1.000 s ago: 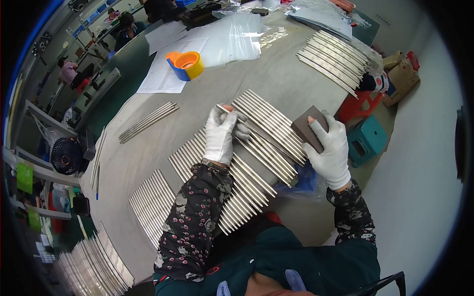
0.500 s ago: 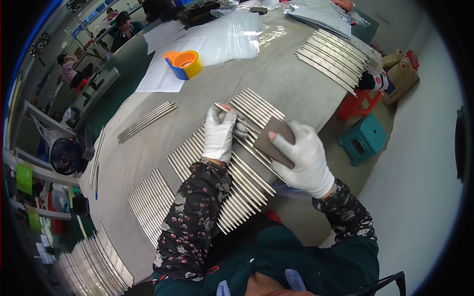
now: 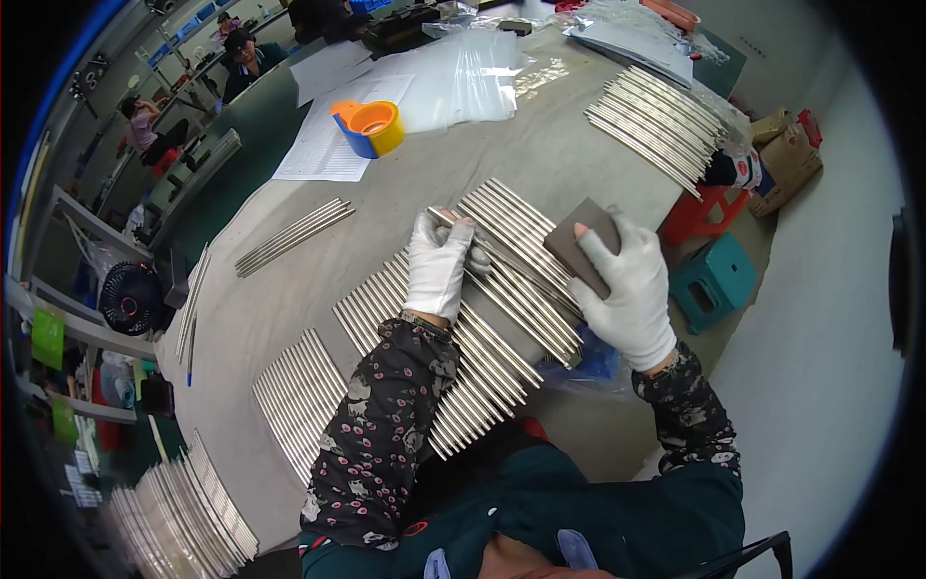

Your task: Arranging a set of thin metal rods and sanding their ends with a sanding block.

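Note:
My gloved left hand (image 3: 439, 275) is closed around the upper end of a thin metal rod (image 3: 526, 275), which slants down to the right. In my gloved right hand (image 3: 632, 294) is a flat brown-grey block (image 3: 584, 246), apparently a sanding block, gripped between thumb and fingers. The block is just right of a row of shiny metal rods (image 3: 506, 217). Beneath and beside my left forearm, more rods (image 3: 482, 376) lie side by side, with another group (image 3: 299, 396) farther left. Both gloves leave some fingertips bare.
An orange, yellow and blue tape dispenser (image 3: 371, 130) stands by paper sheets (image 3: 323, 150). Loose rods (image 3: 294, 236) lie left of centre. Stacked rods occupy the far right (image 3: 656, 125) and near left (image 3: 183, 511). A teal stool (image 3: 714, 280) stands beyond the table edge.
My right hand has moved right and slightly up with the block, away from the held rod. The left hand keeps its grip, and the view has shifted slightly.

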Available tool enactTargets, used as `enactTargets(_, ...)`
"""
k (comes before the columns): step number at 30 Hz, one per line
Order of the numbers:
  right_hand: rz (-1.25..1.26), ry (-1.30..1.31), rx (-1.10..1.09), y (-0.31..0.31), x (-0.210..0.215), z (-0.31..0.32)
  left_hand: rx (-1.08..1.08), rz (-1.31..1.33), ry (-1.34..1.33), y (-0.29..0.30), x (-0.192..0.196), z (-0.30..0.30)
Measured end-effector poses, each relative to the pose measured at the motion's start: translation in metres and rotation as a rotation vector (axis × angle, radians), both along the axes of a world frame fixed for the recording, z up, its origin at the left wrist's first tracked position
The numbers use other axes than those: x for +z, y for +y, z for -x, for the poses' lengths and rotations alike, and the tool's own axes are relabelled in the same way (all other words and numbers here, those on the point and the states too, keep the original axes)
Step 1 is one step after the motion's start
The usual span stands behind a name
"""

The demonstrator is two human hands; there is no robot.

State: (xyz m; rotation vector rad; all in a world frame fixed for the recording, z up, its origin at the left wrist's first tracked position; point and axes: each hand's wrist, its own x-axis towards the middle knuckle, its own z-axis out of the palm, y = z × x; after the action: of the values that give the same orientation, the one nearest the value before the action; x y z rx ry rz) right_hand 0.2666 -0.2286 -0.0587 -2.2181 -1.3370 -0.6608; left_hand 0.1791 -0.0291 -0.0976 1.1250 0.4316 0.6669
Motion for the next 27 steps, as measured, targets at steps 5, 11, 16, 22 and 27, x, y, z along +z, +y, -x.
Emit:
enactTargets(5,0.001,0.055,0.158,0.004,-0.003,0.019,-0.006,-0.015,-0.013,0.0,0.0,0.001)
enactTargets(11,-0.067,0.131,0.16,0.015,-0.002,0.021,-0.016,-0.071,0.063,0.003,-0.001,0.003)
enactTargets(16,-0.107,0.091,0.058,0.017,0.0,0.013,0.005,-0.029,0.016,0.0,0.003,0.001)
enactTargets(22,-0.071,0.109,0.018,0.014,-0.003,0.009,0.01,-0.006,-0.003,0.001,0.003,0.002)
enactTargets(27,-0.079,0.106,0.046,0.02,-0.002,0.011,0.028,-0.014,-0.035,0.001,-0.004,0.001)
